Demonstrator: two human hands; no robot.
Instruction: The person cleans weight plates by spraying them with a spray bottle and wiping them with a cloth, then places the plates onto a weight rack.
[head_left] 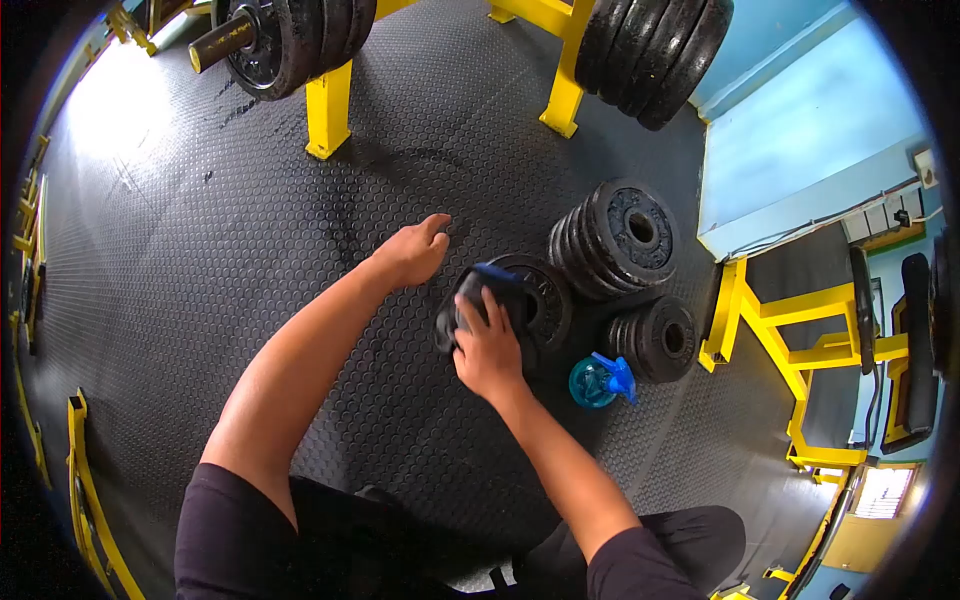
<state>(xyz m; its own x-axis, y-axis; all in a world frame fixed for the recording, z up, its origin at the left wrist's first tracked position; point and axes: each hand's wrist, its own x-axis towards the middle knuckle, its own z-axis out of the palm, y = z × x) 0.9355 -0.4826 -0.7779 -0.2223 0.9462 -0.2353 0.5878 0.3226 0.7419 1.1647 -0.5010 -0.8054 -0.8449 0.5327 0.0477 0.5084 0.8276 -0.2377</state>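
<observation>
My right hand point(488, 345) is on a bunched black cloth point(505, 292) with a blue edge, its fingers bent over the fabric; the cloth is slightly blurred. Right beside and partly behind the cloth, a black weight plate point(552, 300) shows its rim and centre hole. My left hand point(412, 254) hovers over the floor, up and left of the cloth. Its index finger and thumb stand apart, the other fingers are mostly hidden, and nothing shows in it. A blue spray bottle point(594, 383) stands to the right of my right forearm.
A tall stack of black weight plates point(640, 236) and a lower stack point(665, 340) sit to the right on the black rubber floor point(380, 400). Ahead stands a yellow rack point(328, 110) bearing a loaded barbell point(222, 42). Another yellow frame point(735, 310) stands at right.
</observation>
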